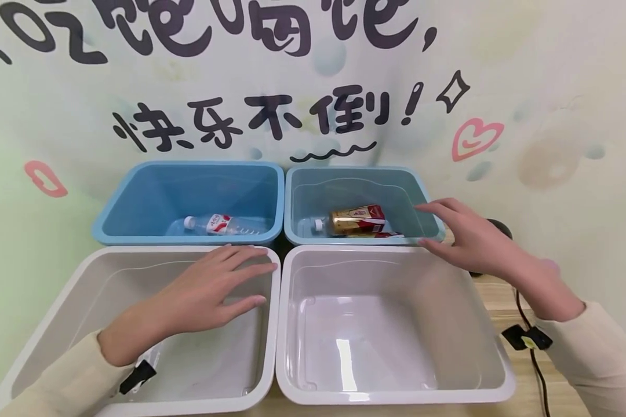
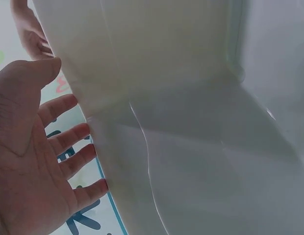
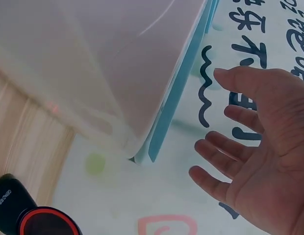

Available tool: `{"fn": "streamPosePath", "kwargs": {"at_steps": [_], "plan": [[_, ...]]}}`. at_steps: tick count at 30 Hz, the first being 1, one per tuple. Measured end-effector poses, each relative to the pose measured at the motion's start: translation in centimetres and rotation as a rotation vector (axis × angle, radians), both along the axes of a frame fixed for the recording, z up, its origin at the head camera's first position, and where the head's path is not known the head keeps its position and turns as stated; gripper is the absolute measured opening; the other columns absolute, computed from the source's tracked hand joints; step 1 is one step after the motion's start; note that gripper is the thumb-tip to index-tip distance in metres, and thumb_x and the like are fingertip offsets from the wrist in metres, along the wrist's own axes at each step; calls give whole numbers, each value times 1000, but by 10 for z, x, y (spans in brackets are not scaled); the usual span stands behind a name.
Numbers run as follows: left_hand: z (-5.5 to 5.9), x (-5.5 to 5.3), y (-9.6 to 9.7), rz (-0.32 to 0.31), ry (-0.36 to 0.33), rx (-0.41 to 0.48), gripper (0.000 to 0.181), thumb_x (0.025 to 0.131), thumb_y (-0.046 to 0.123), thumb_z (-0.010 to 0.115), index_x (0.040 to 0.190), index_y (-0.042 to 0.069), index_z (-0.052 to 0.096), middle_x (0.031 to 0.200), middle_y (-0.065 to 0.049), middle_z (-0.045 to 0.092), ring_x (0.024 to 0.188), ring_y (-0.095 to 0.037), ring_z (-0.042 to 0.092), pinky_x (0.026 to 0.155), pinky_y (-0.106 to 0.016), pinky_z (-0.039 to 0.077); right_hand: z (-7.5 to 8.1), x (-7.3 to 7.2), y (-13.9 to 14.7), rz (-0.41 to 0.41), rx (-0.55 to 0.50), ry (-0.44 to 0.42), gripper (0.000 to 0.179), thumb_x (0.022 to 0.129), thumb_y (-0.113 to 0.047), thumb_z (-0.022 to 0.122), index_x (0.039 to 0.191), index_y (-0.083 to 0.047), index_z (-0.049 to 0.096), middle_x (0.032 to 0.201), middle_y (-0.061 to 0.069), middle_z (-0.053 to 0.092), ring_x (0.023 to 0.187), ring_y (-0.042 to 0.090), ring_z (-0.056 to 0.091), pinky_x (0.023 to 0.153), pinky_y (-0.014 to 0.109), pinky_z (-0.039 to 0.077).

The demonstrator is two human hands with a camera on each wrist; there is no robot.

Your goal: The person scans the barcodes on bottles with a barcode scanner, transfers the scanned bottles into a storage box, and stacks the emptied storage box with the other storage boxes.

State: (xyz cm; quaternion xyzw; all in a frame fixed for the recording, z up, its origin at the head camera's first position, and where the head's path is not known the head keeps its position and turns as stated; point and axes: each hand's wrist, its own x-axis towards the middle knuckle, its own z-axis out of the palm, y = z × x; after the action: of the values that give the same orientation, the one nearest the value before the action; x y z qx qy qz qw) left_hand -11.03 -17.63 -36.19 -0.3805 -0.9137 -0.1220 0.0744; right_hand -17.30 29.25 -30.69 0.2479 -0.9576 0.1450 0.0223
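My left hand (image 1: 208, 289) is over the front left white bin (image 1: 135, 255), its fingers spread and holding nothing. In the left wrist view the palm and fingers (image 2: 73, 134) show beside a bin wall. My right hand (image 1: 475, 237) hovers by the right end of the back right teal bin (image 1: 349, 191); thumb and fingers are apart with nothing between them. A clear plastic bottle (image 1: 221, 225) with a red and white label lies in the back left blue bin (image 1: 203, 191). Inside the teal bin lie a gold-and-red drink package (image 1: 357, 220) and a white cap (image 1: 319, 225).
The front right white bin (image 1: 365, 341) stands against its neighbours. Right of the bins, a black cable (image 1: 537, 365) runs over the wooden table (image 1: 495, 289). A black device with a red ring (image 3: 49, 209) sits there. Behind everything hangs a pale printed backdrop (image 1: 553, 87).
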Motion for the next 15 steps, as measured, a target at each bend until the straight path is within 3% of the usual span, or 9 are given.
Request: {"fn": "streamPosePath", "kwargs": {"at_steps": [10,12,15], "plan": [[0,-1,11,61,-6,-25,61,98,62,64,149,30,60,153,-1,56,143,-29,51,120,-60,41,-14,39,36,-35,-8,49,66,93,-27,83,150,-12,55,140,16,61,126,36,60,96,61,55],[-1,0,14,76,-6,-36,61,98,63,63,148,29,60,152,-2,57,142,-29,51,119,-60,41,-20,46,43,-47,-15,59,68,92,-28,84,150,-10,56,139,16,62,125,34,60,94,52,56],[-1,3,17,91,2,-52,60,99,62,61,147,26,61,150,-5,58,140,-30,52,117,-60,43,-33,58,52,-68,-57,67,72,90,-25,86,150,-4,54,142,19,62,127,36,60,98,23,50]]}}
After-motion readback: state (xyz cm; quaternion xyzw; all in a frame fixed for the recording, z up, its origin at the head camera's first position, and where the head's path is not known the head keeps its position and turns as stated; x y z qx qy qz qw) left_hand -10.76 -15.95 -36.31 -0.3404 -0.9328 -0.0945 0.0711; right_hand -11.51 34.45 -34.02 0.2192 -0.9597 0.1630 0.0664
